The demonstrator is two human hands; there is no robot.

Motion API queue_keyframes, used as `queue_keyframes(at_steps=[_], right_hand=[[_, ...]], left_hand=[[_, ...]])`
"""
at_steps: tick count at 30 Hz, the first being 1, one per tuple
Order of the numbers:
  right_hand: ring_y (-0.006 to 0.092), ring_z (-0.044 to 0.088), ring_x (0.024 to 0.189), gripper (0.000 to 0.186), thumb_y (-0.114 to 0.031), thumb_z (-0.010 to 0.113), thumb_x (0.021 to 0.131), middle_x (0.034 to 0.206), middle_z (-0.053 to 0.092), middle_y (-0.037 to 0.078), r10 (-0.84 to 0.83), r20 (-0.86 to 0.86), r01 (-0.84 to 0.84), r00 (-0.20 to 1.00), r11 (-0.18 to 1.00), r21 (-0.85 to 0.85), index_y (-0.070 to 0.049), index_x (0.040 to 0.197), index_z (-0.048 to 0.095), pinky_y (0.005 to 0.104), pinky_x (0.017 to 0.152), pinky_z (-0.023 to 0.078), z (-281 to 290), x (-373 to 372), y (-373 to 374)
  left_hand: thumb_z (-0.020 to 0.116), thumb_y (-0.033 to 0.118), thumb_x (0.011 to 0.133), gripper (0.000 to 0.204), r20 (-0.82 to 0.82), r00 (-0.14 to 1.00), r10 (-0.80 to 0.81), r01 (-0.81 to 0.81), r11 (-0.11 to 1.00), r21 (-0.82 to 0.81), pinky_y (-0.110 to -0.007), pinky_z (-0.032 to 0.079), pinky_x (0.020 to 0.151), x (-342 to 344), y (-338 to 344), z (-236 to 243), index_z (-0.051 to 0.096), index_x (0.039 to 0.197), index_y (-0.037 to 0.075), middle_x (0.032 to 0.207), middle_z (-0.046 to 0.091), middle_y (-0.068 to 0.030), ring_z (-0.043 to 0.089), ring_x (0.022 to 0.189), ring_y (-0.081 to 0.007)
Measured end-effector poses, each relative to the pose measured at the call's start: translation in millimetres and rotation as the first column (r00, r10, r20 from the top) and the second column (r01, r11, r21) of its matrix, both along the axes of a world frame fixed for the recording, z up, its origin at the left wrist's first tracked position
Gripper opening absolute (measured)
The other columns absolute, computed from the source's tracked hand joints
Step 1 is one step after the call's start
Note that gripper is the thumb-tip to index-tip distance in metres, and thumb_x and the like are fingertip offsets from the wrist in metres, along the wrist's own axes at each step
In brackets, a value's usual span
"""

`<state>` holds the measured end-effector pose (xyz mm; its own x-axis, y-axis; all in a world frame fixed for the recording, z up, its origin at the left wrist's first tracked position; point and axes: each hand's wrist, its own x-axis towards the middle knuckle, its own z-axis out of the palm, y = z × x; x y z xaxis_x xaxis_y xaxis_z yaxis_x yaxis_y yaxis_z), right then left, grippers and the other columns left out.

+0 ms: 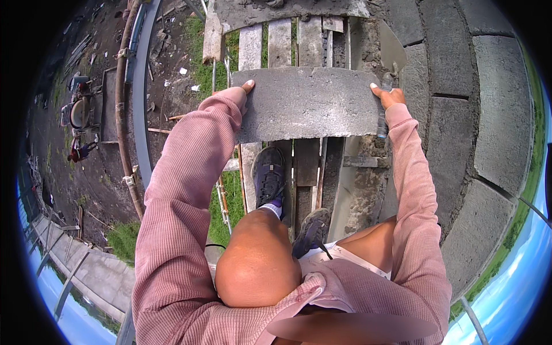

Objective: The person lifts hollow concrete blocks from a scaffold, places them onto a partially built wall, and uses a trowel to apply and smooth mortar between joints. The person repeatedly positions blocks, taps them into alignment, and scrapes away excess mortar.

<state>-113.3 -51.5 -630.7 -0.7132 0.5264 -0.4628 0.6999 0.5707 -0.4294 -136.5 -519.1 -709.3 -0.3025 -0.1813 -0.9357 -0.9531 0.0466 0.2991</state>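
To my right stands the wall (451,135) of big grey blocks, its joints showing as dark lines. Planks (310,46) with gaps between them run away in front of me, and across their far end sits a board (287,14) heaped with wet mortar (267,4). My left shoe (270,178) is on the planks just this side of the block (310,103); my right shoe (312,233) is nearer me. The trowel (394,49) stands in the way between block and wall, blade pointing away, handle along the block's right end. On my left run a brown pole (120,98) and a grey rail (141,86), with someone (83,150) on the ground well below.

The block is in front of me, over the planks, broad, flat and grey, with a pitted face, pale smears and a rough near edge. My left hand (244,92) pinches its left end, thumb on top. My right hand (391,96) is curled at the other end, by the trowel's handle; I can't tell how its hidden fingers share block and handle.
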Motion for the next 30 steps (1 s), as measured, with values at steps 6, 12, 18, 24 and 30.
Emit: queue_keyframes(at_steps=[6, 12, 18, 24, 30], right_hand=[[0.0360, 0.071, 0.099, 0.079, -0.047, 0.087, 0.076, 0.111, 0.070, 0.027, 0.219, 0.182, -0.231, 0.959, 0.972, 0.047, 0.016, 0.116, 0.062, 0.0429, 0.090, 0.053, 2.5, -41.3, 12.8], [0.0385, 0.057, 0.130, 0.080, -0.069, 0.064, 0.088, 0.140, 0.057, 0.025, 0.533, 0.577, -0.697, 0.620, 0.712, 0.091, -0.006, 0.137, 0.062, 0.0463, 0.109, 0.045, 2.3, -114.8, 1.0], [0.0212, 0.062, 0.057, 0.043, -0.039, 0.075, 0.091, 0.083, 0.068, 0.012, 0.284, 0.221, -0.228, 0.933, 0.942, -0.248, -0.001, 0.107, 0.065, 0.0392, 0.052, 0.053, 39.6, -146.9, 9.5], [0.0171, 0.062, 0.059, 0.056, -0.041, 0.080, 0.087, 0.099, 0.071, 0.014, 0.040, -0.102, -0.089, 0.994, 0.839, -0.537, -0.001, 0.122, 0.062, 0.0273, 0.049, 0.049, 77.2, -114.5, 21.9], [0.0090, 0.049, 0.043, 0.034, -0.032, 0.075, 0.095, 0.060, 0.050, 0.000, -0.124, -0.467, -0.072, 0.875, 0.922, -0.381, -0.007, 0.097, 0.053, 0.0271, 0.040, 0.043, 105.2, -8.2, -21.2]], left_hand=[[0.063, 0.063, 0.092, 0.082, 0.090, 0.987, -0.136, 0.133, 0.990, 0.041, -0.043, 0.036, 0.115, -6.8, 8.1, -7.0, 0.053, 0.145, 0.002, 0.144, 0.057, -0.0189, 0.048, 0.138, -0.0296], [0.060, 0.063, 0.095, 0.077, 0.151, 0.861, -0.486, 0.497, 0.867, -0.038, -0.045, 0.034, 0.116, -78.9, 8.5, -34.6, 0.053, 0.147, 0.007, 0.146, 0.056, -0.0188, 0.044, 0.142, -0.0308], [0.058, 0.052, 0.100, 0.064, -0.050, 0.868, -0.495, 0.493, 0.869, -0.037, -0.044, 0.027, 0.120, -115.3, -8.1, 38.8, 0.051, 0.151, 0.014, 0.151, 0.053, -0.0148, 0.036, 0.146, -0.0262], [0.080, 0.033, 0.090, 0.050, -0.744, 0.471, -0.474, 0.406, 0.865, -0.294, -0.035, 0.051, 0.093, -50.3, 1.8, 103.4, 0.060, 0.136, 0.027, 0.114, 0.071, -0.0080, 0.066, 0.109, -0.0184], [0.081, 0.016, 0.085, 0.062, -0.772, 0.529, -0.352, 0.088, 0.928, -0.363, -0.038, 0.053, 0.091, -43.5, 32.8, 70.1, 0.053, 0.140, 0.021, 0.118, 0.068, -0.0143, 0.065, 0.106, -0.0263]])
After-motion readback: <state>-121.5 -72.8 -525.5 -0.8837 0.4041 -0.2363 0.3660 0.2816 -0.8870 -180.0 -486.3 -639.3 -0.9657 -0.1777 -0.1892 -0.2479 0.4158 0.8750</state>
